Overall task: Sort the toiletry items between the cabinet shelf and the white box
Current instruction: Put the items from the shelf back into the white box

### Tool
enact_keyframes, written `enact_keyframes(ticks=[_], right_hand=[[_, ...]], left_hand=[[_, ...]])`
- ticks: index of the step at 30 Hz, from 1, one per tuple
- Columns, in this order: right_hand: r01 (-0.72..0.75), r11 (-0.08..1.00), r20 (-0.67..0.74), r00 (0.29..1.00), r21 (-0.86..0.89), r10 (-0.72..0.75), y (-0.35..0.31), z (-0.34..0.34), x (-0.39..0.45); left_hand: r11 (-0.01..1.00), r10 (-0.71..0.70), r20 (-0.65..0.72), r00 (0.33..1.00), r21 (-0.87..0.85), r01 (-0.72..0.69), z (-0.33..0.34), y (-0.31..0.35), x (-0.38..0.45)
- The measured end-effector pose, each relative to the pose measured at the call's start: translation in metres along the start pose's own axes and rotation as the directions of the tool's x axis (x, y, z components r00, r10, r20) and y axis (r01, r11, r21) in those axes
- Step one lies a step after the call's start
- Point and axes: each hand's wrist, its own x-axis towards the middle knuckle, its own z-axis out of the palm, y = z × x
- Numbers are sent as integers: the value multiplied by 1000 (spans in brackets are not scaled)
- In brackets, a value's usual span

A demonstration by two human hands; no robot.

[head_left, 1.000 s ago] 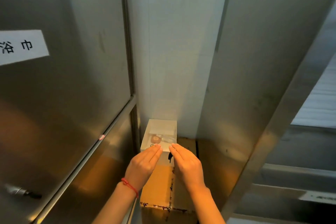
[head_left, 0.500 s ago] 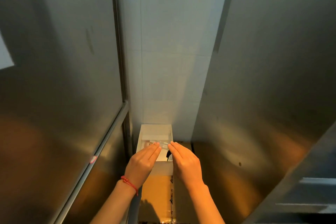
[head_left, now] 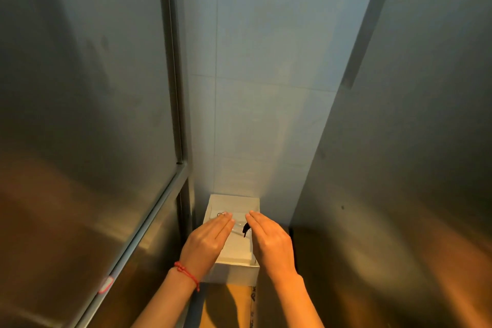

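Moved closer since a second ago, with the paper label on the left door gone out of view and the box (head_left: 231, 269) now larger and lower in view. Hemmed in by a steel door (head_left: 85, 120) on the left, a steel panel (head_left: 404, 168) on the right and a pale tiled wall (head_left: 255, 104) behind. Set on brown cardboard (head_left: 234, 303), long axis running away toward the wall, open side up. Left hand (head_left: 206, 243), marked by a red cord (head_left: 186, 273) at the wrist, and right hand (head_left: 271, 243) both stretched flat over the box's near half, palms down, fingers straight and pointing toward the wall, held slightly apart. Neither clenched nor closed round anything; whether the fingertips touch what lies below cannot be told. Between them, inside the box, a clear packet (head_left: 238, 226), possibly plastic-wrapped toiletries, with a small black piece (head_left: 245, 229) just beside the right fingers and a thin ring shape (head_left: 220, 214) by the left fingertips. Contents otherwise too dim to name.
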Motion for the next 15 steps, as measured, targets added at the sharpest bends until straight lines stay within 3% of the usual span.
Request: enact_keyframes(ticks=[15], right_hand=[[-3,1000,28,1000,23,2,63,40,34]], left_hand=[[997,-81,45,996,-8,82,66,-26,45]])
